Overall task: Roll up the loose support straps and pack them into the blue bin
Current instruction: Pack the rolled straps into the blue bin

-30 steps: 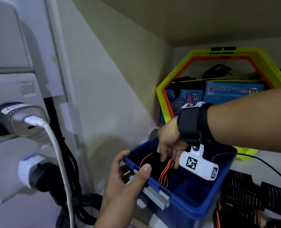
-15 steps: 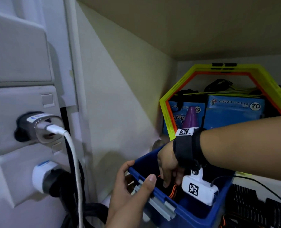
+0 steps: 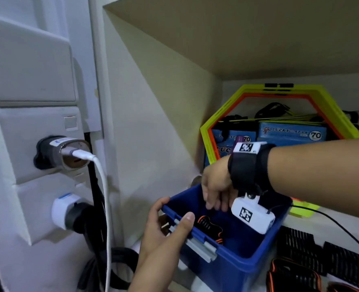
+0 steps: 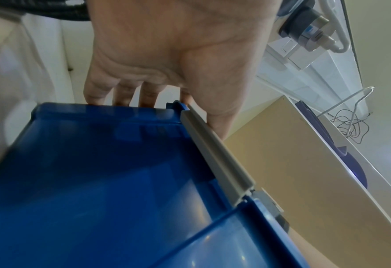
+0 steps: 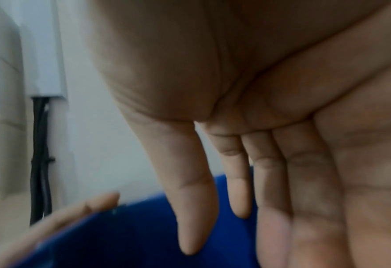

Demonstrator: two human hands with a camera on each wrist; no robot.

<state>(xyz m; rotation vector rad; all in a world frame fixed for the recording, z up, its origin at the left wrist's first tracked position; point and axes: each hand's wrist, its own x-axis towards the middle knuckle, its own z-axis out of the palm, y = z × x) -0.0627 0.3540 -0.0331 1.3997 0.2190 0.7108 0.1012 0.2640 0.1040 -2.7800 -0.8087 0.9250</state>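
The blue bin (image 3: 246, 262) stands tilted at the shelf's front left. My left hand (image 3: 170, 226) grips its near corner, thumb over the rim by the grey handle bar (image 3: 197, 245) and fingers on the outer wall (image 4: 121, 98). A rolled black strap with orange edging (image 3: 210, 226) lies inside the bin. My right hand (image 3: 216, 192) hovers above the bin (image 5: 132, 235) with fingers (image 5: 190, 199) straight, pointing down and holding nothing. More black and orange straps (image 3: 292, 277) lie loose on the shelf to the bin's right.
A yellow and orange hexagon frame (image 3: 279, 91) leans at the shelf's back with blue boxes (image 3: 290, 133) behind it. Left of the shelf, a white panel holds a charger (image 3: 65, 152) with a white cable (image 3: 105, 207) and a plug (image 3: 69, 211). Black ribbed pieces (image 3: 321, 253) lie at the right.
My right hand has let go of the strap and risen out of the bin; the strap now lies inside. The left hand keeps its grip on the bin's corner.
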